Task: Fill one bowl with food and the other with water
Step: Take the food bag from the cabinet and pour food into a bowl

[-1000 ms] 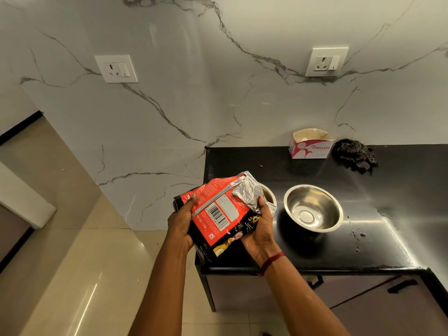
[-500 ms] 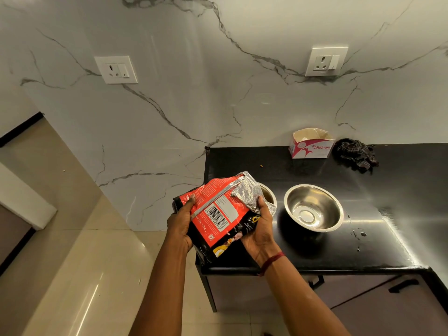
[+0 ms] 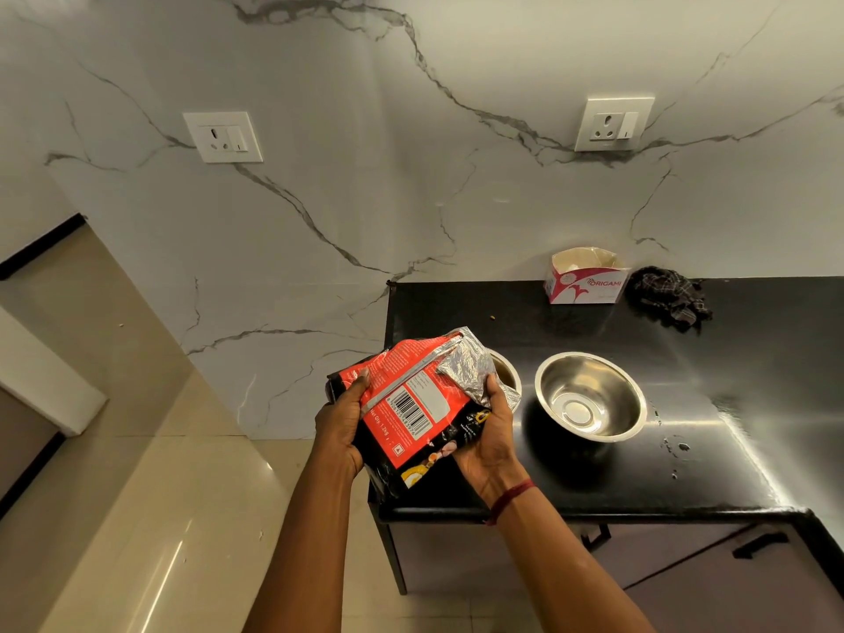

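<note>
A red and black food bag [image 3: 406, 399] with a silver foil top is tilted over the left end of the black counter [image 3: 571, 486]. My left hand [image 3: 340, 427] grips the bag's left edge, and my right hand [image 3: 491, 436] grips its right side just below the foil mouth. The foil mouth points at a steel bowl [image 3: 509, 374] that the bag mostly hides; only its right rim shows. A second steel bowl [image 3: 591, 397] stands to its right, with nothing visible inside.
A small open pink and white carton [image 3: 587, 278] and a dark crumpled cloth [image 3: 667, 296] sit at the back of the counter by the marble wall. Water drops [image 3: 671, 450] lie right of the bowls. Cabinet handles [image 3: 758, 543] are below; beige floor [image 3: 137, 518] lies to the left.
</note>
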